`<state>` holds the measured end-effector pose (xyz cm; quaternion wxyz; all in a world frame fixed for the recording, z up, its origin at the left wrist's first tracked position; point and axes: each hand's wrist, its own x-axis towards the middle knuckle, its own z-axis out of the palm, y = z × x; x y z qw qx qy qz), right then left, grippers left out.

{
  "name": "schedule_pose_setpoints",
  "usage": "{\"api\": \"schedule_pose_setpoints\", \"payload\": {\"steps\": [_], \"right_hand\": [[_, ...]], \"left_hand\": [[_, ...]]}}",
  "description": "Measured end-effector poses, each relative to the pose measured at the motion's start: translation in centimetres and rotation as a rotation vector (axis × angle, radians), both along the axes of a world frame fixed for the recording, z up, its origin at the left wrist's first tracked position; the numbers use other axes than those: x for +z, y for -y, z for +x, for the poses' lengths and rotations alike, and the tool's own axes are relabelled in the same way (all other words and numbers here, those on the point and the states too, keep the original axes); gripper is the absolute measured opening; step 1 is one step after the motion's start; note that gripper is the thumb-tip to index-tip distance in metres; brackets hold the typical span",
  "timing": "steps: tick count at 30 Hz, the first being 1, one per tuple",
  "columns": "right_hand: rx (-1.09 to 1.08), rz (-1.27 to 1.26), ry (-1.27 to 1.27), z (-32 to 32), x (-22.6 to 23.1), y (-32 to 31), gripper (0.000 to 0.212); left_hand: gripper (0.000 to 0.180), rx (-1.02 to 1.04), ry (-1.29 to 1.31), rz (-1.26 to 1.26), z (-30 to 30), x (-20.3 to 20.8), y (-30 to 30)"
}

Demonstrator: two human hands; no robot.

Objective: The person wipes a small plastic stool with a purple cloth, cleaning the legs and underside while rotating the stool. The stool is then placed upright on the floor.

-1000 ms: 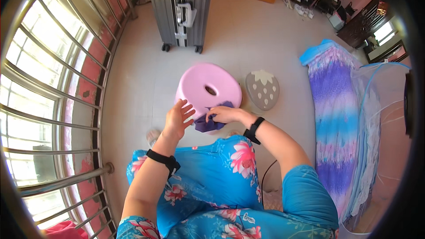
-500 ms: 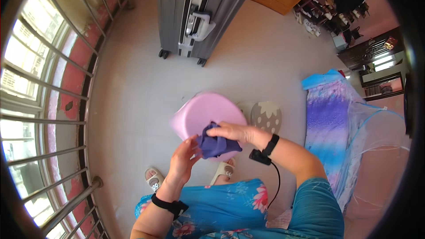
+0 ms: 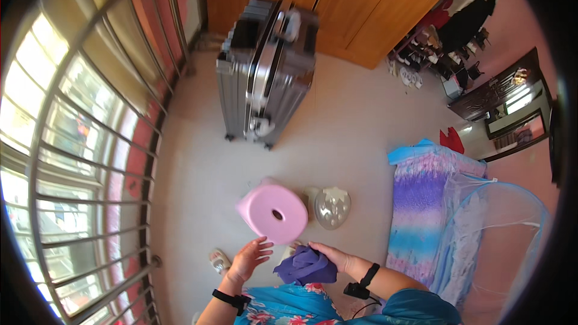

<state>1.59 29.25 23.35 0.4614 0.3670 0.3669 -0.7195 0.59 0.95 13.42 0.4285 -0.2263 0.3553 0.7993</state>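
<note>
A crumpled purple cloth (image 3: 307,266) hangs in my right hand (image 3: 332,256), whose fingers and thumb grip its upper right side, just above my lap. To the left of the cloth, my left hand (image 3: 248,261) is open with its fingers spread, holding nothing. Beyond both hands stands a pink plastic stool (image 3: 286,198) with an oval hole in its seat. Right of the stool on the floor is a grey strawberry-shaped piece (image 3: 332,213) with pale spots; its exact kind I cannot tell.
A grey hard-shell suitcase (image 3: 235,99) stands upright ahead, before a wooden wardrobe (image 3: 361,12). Metal window bars (image 3: 90,195) line the left side. At right is a bed (image 3: 415,198) with a mosquito net (image 3: 500,229). Shoes (image 3: 409,77) lie by a loaded rack at far right.
My left hand has come off the purple cloth and opened. The right hand has brought the cloth from over the stool toward my lap. The view has tilted up, showing more of the room.
</note>
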Motion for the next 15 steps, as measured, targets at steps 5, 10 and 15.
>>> {"api": "schedule_pose_setpoints", "payload": {"steps": [5,10,15], "right_hand": [[-0.099,0.013,-0.104,-0.8,10.4,-2.4,0.056],[-0.241,-0.052,-0.284,-0.8,18.9,-9.0,0.057],[-0.349,-0.033,-0.355,-1.8,21.6,-12.2,0.059]], "left_hand": [[0.055,-0.095,-0.167,-0.063,-5.3,13.9,-2.0],[0.056,-0.103,-0.304,-0.171,-8.7,24.0,-2.1],[0.052,-0.032,-0.430,-0.477,-15.6,28.5,-2.8]]}}
